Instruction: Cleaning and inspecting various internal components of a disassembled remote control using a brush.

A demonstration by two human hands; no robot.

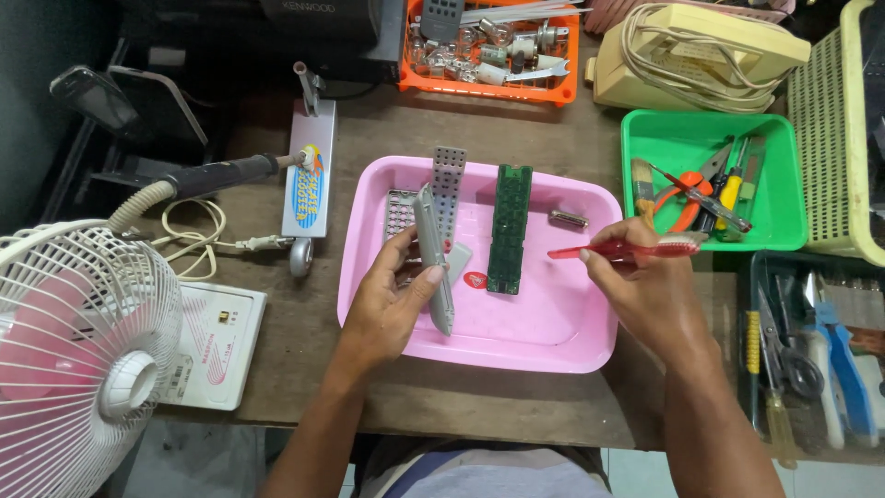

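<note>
Head view: left hand (392,300) grips a slim grey plastic remote-control shell (433,258) edgewise, likely light, stiff, best held mid-length, while right hand (636,281) pinches a red toothbrush (627,249).

Brown wooden surface (277,360) — worn, evenly lit; pale tiled floor (636,470) below its front edge, dark wall (28,111) at left.

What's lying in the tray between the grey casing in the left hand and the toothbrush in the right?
In the head view, a green circuit board lies in the pink tray between the grey casing and the red toothbrush, with a small red piece beside it.
</note>
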